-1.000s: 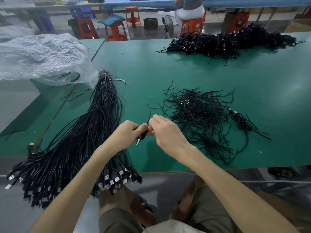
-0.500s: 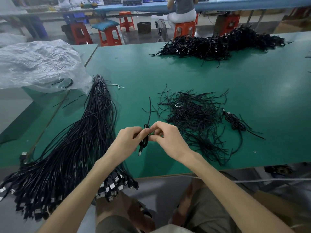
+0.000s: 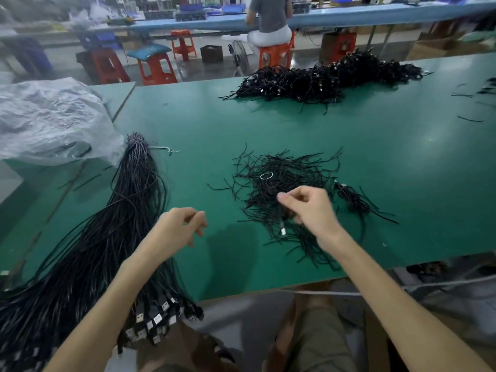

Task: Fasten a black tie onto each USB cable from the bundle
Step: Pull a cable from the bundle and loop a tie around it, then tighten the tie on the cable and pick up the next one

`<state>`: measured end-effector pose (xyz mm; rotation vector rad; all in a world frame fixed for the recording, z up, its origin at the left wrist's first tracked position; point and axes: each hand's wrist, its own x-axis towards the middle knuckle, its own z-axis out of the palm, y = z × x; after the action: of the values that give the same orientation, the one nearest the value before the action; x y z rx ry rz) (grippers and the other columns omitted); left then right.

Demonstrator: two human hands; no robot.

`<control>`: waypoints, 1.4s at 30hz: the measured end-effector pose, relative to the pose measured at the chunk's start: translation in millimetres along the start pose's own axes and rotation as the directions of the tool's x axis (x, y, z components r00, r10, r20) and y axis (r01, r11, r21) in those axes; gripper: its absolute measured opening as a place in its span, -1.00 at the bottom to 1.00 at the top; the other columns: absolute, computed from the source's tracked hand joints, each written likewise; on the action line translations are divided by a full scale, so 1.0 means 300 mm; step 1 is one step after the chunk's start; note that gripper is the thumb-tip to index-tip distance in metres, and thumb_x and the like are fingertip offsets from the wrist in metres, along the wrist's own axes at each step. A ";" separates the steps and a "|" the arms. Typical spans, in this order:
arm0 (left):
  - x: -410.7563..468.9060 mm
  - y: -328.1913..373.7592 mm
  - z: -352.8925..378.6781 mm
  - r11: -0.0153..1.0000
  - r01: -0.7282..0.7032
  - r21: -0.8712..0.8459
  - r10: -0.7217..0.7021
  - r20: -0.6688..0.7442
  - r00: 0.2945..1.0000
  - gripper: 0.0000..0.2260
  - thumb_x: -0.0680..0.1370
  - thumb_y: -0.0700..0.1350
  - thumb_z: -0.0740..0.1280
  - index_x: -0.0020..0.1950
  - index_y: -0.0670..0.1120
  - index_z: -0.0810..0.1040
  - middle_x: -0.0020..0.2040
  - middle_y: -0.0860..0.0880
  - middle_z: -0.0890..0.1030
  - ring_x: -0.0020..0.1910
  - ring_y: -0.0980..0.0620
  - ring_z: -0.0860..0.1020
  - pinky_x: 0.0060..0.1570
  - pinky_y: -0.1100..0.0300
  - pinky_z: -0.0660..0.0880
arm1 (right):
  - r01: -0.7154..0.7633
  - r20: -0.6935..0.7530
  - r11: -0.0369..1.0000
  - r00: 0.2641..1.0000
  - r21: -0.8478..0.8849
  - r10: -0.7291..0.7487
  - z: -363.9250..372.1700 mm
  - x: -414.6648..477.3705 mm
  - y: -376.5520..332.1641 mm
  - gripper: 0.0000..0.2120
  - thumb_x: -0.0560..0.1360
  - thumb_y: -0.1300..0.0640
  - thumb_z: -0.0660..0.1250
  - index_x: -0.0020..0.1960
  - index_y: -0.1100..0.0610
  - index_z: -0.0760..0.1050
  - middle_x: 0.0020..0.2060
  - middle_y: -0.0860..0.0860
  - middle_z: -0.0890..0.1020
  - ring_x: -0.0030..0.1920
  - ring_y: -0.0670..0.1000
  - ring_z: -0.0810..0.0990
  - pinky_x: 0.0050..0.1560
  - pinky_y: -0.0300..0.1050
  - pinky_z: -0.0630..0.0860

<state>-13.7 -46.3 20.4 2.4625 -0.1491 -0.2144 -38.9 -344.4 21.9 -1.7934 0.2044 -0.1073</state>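
Right grip holds USB cable, hanging near-vertical, plug pointing down

Two bare forearms, olive-khaki shorts, creased fabric, bare legs below the hems

A green surface fills the middle, with a crumpled clear plastic sheet heaped at nine o'clock. Beyond its far edge, at eleven o'clock, stand orange stools, one with a blue cushion, near a black box and a small floor fan. At twelve o'clock a person sits on another orange stool at a long blue surface.
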 end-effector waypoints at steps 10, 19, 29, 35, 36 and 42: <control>-0.031 -0.174 -0.013 0.671 0.378 0.638 -0.412 -0.104 0.905 -0.64 0.68 0.15 0.25 0.03 -0.16 0.41 -0.10 -0.08 0.56 -0.17 -0.12 0.55 -0.22 0.07 0.40 | -0.260 -0.391 0.866 0.917 -0.427 0.082 -0.320 0.208 0.126 -0.62 0.57 0.08 0.46 -0.11 0.45 0.61 -0.12 0.18 0.73 -0.27 0.06 0.62 -0.08 -0.08 0.41; -0.044 -0.152 -0.070 0.892 0.289 0.348 -0.267 -0.111 0.957 -0.65 0.70 0.08 0.24 -0.15 -0.14 0.54 -0.31 -0.07 0.61 -0.39 -0.06 0.60 -0.35 0.15 0.46 | -0.302 -0.500 0.796 0.866 -0.524 -0.001 -0.322 0.207 0.188 -0.74 0.64 0.11 0.36 -0.01 0.34 0.59 0.03 0.24 0.66 -0.31 -0.02 0.45 -0.19 -0.09 0.38; -0.062 0.046 -0.051 0.993 0.019 -0.117 -0.016 0.032 0.999 -0.66 0.72 -0.07 0.20 -0.20 -0.20 0.45 -0.46 -0.06 0.55 -0.48 -0.02 0.61 -0.38 0.06 0.56 | 0.375 0.057 0.637 0.886 -0.673 -0.460 0.056 0.057 0.017 -0.56 0.57 0.24 0.38 0.42 0.06 0.45 0.30 0.01 0.45 0.36 0.01 0.33 0.45 -0.14 0.19; -0.142 0.146 -0.008 0.904 -0.014 -0.427 0.202 0.399 0.894 -0.66 0.72 -0.06 0.24 -0.17 -0.25 0.49 -0.40 -0.17 0.59 -0.46 -0.11 0.62 -0.35 0.14 0.57 | 0.621 0.560 0.745 0.718 -0.244 -0.415 0.350 -0.070 -0.014 -0.29 0.42 0.48 0.34 0.50 0.06 0.42 0.44 -0.02 0.44 0.41 -0.07 0.30 0.50 -0.21 0.20; -0.148 0.143 -0.011 0.893 0.001 -0.450 0.208 0.416 0.885 -0.65 0.72 -0.04 0.24 -0.20 -0.20 0.49 -0.40 -0.16 0.59 -0.46 -0.10 0.63 -0.35 0.14 0.57 | 0.549 0.557 0.815 0.742 -0.186 -0.373 0.370 -0.076 -0.009 -0.36 0.43 0.51 0.31 0.45 0.11 0.47 0.40 0.04 0.48 0.37 -0.07 0.35 0.45 -0.18 0.28; -0.094 -0.022 -0.075 0.622 0.186 -0.761 0.066 0.288 0.955 -0.63 0.62 0.10 0.34 0.13 -0.22 0.62 -0.34 0.04 0.46 -0.51 0.12 0.39 -0.54 0.30 0.36 | 0.436 0.472 0.824 0.848 -0.362 -0.241 0.343 -0.070 0.032 -0.75 0.73 0.06 0.15 0.13 0.08 0.60 -0.04 0.02 0.59 0.09 0.00 0.45 0.22 -0.01 0.43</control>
<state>-36.7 -23.0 36.8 1.5313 -0.0689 -0.5487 -41.6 -244.1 -10.5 -2.2661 -0.4451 0.0677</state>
